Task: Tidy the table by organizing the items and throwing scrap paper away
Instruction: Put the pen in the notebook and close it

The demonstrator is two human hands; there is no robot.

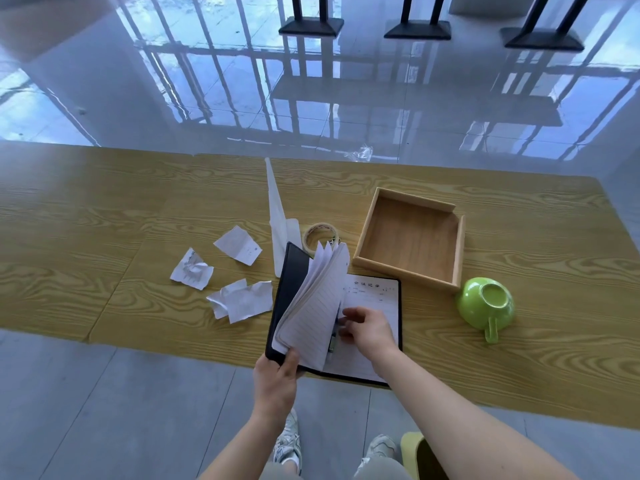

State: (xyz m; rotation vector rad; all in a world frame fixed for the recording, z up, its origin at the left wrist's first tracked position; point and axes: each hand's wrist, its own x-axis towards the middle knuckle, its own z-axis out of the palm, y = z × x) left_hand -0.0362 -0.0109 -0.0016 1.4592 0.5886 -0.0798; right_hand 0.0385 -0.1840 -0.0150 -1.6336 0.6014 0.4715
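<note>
The left hand [275, 379] grips the lower corner of a black-covered notebook [325, 306], thumb over the cover's edge, lifting that cover and a fanned sheaf of lined pages off the table. The right hand [367, 327] lies on the flat right-hand page with its fingers curled at the spine, where a pen [332, 337] rests in the gutter; whether it pinches the pen cannot be told. The notebook sits at the near edge of the table [104, 209], a low top with yellow wood-grain veneer. To the left of the notebook lie three crumpled scraps of white paper [192, 270], [238, 244], [242, 301], creased and torn-edged. Behind it stand a tall folded white sheet [277, 216] and a ring of pale tape [320, 235]. To the right sits a shallow, square wooden tray [410, 237], and just beside its near corner a glossy green cup [485, 303] lies upside down, handle toward the viewer.
</note>
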